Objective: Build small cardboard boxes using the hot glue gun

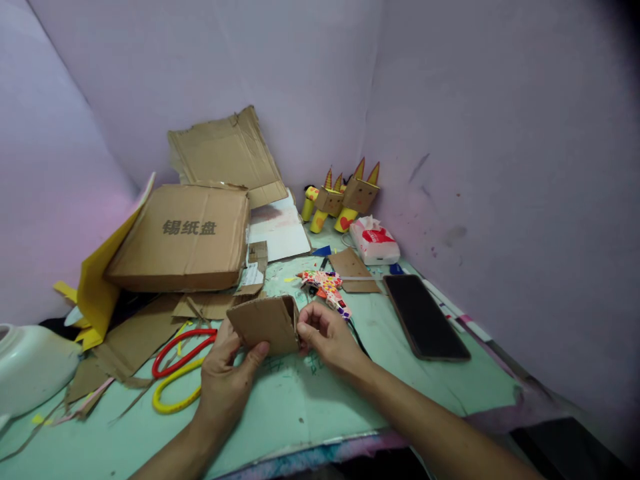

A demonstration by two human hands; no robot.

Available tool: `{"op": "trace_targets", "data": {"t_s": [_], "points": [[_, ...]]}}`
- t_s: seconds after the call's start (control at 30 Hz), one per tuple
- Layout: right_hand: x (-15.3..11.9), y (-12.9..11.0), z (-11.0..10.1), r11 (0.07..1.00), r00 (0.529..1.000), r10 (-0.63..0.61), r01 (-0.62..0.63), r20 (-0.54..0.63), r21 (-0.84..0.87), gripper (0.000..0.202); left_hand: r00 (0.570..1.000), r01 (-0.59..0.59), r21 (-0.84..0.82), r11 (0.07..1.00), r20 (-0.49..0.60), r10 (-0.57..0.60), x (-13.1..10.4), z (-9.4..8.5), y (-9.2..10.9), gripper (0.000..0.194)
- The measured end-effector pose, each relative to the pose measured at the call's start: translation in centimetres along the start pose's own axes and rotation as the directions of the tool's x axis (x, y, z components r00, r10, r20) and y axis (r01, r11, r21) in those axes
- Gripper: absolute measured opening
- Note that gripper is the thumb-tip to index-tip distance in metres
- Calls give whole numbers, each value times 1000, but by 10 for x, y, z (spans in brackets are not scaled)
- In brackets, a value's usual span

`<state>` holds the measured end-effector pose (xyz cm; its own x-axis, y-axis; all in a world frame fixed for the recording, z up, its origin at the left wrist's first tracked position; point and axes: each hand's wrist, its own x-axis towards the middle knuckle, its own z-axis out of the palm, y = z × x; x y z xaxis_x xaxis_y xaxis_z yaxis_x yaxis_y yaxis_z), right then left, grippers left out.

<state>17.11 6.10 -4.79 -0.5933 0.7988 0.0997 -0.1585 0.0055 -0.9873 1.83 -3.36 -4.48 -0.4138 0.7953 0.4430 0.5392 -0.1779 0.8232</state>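
Observation:
A small folded piece of brown cardboard (267, 323) is held up above the table. My left hand (227, 357) grips it from the left, thumb across the front and the other fingers behind. At its right end, where a flap folds back, my right hand (323, 333) pinches the edge between thumb and fingers. The red and yellow handles of a pair of scissors (173, 395) lie beside my left hand, their blades out of sight. Just beyond the right hand lies a glue gun (325, 285) covered in a colourful pattern.
A large cardboard box (175, 250) stands at the left among scraps, near a white pot (37, 370). Behind are a cardboard sheet (225, 153) and horned cardboard figures (360, 195). A tissue pack (375, 241) and a phone (425, 317) lie at the right by the wall.

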Motion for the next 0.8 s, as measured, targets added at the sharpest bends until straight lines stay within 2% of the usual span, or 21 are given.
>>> {"op": "trace_targets", "data": {"t_s": [0.2,0.37,0.6,0.73,0.8], "points": [[0,0,-1,1000,1000,2,-2,10,9,24,1000,21,33,999,-14,-21,0,0,4,20],[1,2,-1,1000,1000,-7,7,18,4,25,999,8,48,999,-35,-6,0,0,-1,23],[4,6,0,999,1000,-29,29,-2,-20,29,994,11,113,993,-110,1,-2,-1,-19,29],[5,7,0,1000,1000,-22,22,-10,-17,33,998,30,109,994,-53,-24,-3,-2,-32,30],[5,8,0,999,1000,-28,28,-13,-20,33,997,48,117,992,-62,-41,-3,-2,-39,30]]}}
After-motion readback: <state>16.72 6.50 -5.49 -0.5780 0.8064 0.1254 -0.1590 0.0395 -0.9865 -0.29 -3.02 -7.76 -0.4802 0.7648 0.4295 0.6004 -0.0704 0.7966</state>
